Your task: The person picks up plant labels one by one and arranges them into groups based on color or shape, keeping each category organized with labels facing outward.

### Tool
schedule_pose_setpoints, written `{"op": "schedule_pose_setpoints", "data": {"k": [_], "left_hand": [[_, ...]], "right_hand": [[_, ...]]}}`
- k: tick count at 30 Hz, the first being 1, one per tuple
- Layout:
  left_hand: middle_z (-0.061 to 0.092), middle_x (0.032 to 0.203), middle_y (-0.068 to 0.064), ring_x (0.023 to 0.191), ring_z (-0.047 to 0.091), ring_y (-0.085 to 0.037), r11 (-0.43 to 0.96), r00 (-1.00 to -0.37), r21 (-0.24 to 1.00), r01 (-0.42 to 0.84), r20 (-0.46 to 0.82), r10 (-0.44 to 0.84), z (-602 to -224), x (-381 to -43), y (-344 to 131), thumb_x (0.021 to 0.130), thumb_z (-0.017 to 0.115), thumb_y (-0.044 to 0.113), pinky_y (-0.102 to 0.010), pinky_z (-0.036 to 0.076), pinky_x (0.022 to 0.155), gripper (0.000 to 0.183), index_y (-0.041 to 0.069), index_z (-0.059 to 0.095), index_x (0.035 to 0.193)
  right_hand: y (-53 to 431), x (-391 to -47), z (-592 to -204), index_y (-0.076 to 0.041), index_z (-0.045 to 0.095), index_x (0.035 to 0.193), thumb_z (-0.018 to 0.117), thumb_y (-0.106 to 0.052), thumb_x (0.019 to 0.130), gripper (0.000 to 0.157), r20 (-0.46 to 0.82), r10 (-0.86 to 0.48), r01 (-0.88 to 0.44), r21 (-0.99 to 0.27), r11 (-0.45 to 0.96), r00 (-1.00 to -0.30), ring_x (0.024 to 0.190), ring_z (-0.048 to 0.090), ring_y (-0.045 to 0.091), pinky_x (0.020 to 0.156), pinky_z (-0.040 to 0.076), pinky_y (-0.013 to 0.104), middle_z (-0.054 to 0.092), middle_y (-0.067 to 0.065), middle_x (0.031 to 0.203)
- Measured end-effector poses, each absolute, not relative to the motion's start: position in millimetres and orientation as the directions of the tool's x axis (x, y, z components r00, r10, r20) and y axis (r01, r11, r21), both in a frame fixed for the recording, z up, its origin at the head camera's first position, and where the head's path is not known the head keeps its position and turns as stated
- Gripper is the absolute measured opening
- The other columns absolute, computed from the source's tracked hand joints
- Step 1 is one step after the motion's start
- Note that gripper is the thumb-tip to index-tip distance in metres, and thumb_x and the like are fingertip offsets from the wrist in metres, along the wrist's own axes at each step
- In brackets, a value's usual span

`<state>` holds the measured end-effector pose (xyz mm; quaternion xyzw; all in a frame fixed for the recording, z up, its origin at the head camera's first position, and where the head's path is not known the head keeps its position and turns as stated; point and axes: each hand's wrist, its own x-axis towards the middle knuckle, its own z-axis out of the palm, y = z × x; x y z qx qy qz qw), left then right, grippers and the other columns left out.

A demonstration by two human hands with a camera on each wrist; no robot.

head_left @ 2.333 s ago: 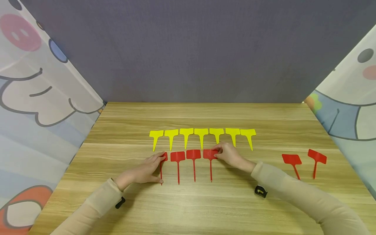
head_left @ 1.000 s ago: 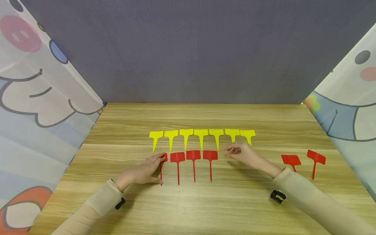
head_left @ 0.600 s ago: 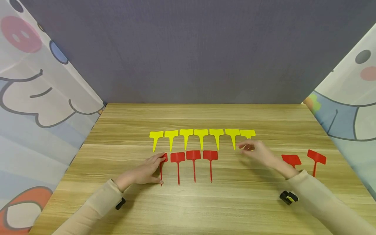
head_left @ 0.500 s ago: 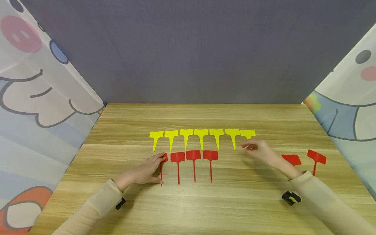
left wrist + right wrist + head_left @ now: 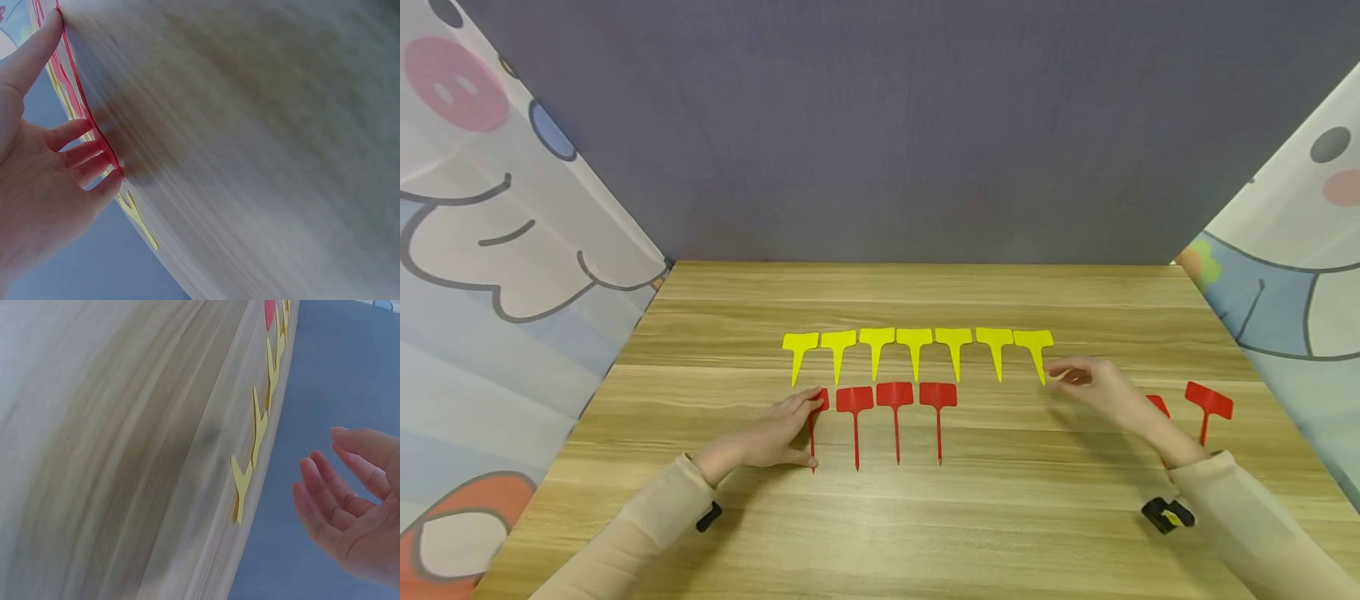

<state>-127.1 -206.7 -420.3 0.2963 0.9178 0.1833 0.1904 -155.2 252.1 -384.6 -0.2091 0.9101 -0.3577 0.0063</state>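
Observation:
Flat T-shaped plant labels lie on the wood table in two rows. My left hand (image 5: pixel 767 435) rests on the leftmost red plant label (image 5: pixel 812 446), fingers on its head and thumb at its stem tip; part of the head is hidden. In the left wrist view the fingers of the left hand (image 5: pixel 56 169) touch that label without curling round it. More red labels (image 5: pixel 894 394) stand to its right in line. My right hand (image 5: pixel 1101 389) hovers beside the rightmost yellow label (image 5: pixel 1033 340), fingers loosely bent and holding nothing; the right wrist view shows this hand (image 5: pixel 356 506) apart from the labels.
The yellow row runs behind the red one. At the right lie a loose red label (image 5: pixel 1208 402) and another red label (image 5: pixel 1159 405), the latter mostly covered by my right forearm. A grey panel (image 5: pixel 917 133) closes the table's back, with printed curtains at both sides.
My right hand has let go of the fourth red label and moved right, past the end of the yellow row. The left hand has stayed on the leftmost red label.

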Motion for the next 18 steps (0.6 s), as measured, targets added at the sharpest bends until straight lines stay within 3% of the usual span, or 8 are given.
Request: {"op": "schedule_pose_setpoints", "data": {"k": [7, 14, 18], "left_hand": [[0.015, 0.143, -0.02, 0.131, 0.014, -0.036, 0.758, -0.749, 0.443, 0.479, -0.244, 0.616, -419.9, -127.0, -206.8, 0.076, 0.067, 0.038, -0.052, 0.019, 0.102, 0.084, -0.006, 0.025, 0.134], [0.015, 0.143, -0.019, 0.131, 0.013, -0.034, 0.767, -0.753, 0.429, 0.478, -0.25, 0.609, -422.5, -127.5, -207.2, 0.076, 0.067, 0.04, -0.051, 0.018, 0.103, 0.085, -0.005, 0.025, 0.135], [0.015, 0.143, -0.018, 0.131, 0.013, -0.034, 0.767, -0.755, 0.434, 0.473, -0.249, 0.606, -422.2, -127.5, -207.2, 0.076, 0.067, 0.04, -0.051, 0.018, 0.103, 0.085, -0.005, 0.025, 0.135]], "right_hand": [[271.6, -152.4, -386.5, 0.011, 0.06, 0.1, 0.061, 0.011, 0.075, 0.025, 0.208, -0.361, -0.408, -0.623, 0.668, -0.909, 0.074, 0.057, 0.001, 0.064, 0.048, 0.017, 0.063, 0.021, 0.091], [292.6, -147.9, -383.8, 0.009, 0.059, 0.103, 0.063, 0.008, 0.075, 0.029, 0.19, -0.31, -0.359, -0.607, 0.709, -0.932, 0.075, 0.052, -0.008, 0.062, 0.046, 0.013, 0.06, -0.007, 0.092], [301.5, -144.6, -381.2, 0.008, 0.058, 0.107, 0.063, 0.004, 0.076, 0.031, 0.152, -0.294, -0.325, -0.589, 0.739, -0.944, 0.076, 0.05, -0.011, 0.062, 0.046, 0.013, 0.062, 0.01, 0.096]]}}
